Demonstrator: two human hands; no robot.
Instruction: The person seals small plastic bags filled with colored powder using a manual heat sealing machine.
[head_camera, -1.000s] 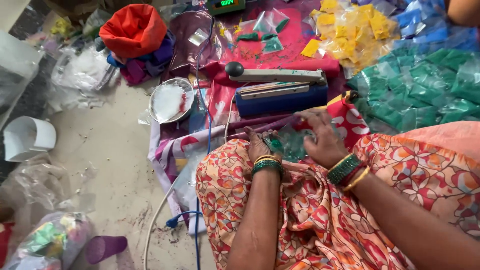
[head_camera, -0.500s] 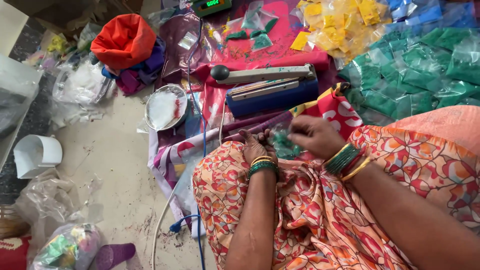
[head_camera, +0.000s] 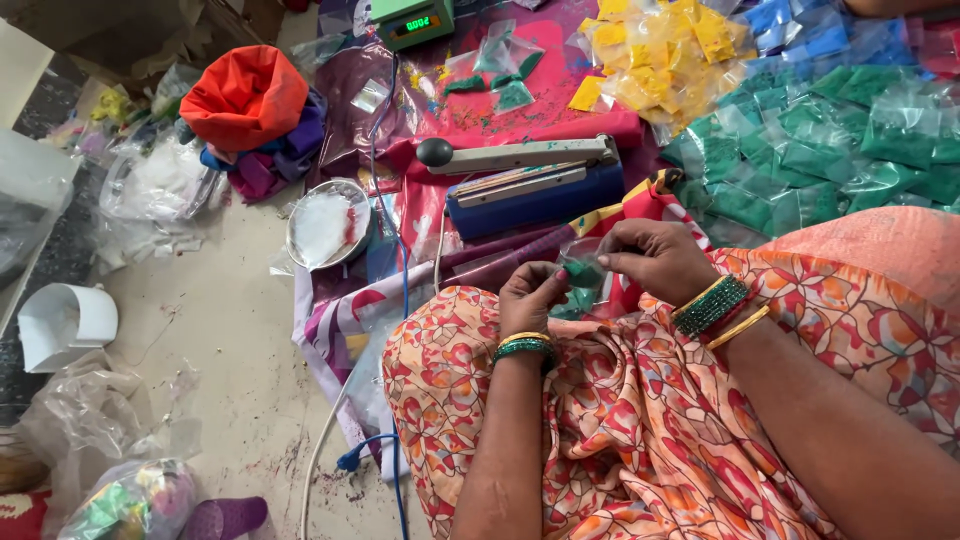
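Change: both hands have risen off the lap since a second ago and now meet at mid-frame, working the packet between them instead of resting low on the cloth
Left hand (head_camera: 530, 296): fingers curled shut, pinching the lower edge of the small clear packet of green powder (head_camera: 583, 270)
Right hand (head_camera: 655, 260): fingertips pressed together on the packet's upper right edge
Packet: centre of the frame, held just above the patterned lap cloth (head_camera: 640, 430), touching both hands
Ahead: blue heat sealer (head_camera: 530, 185) with its black knob, just above the hands, lever arm lowered
Upper right: heap of green packets (head_camera: 840, 150), yellow packets (head_camera: 670, 50) beside them
Upper middle: green scale (head_camera: 412, 20)
Left: steel bowl of white bits (head_camera: 328, 222), orange bag (head_camera: 245, 95)
In the way: blue cord (head_camera: 385, 140) and loose cloth lying between lap and sealer
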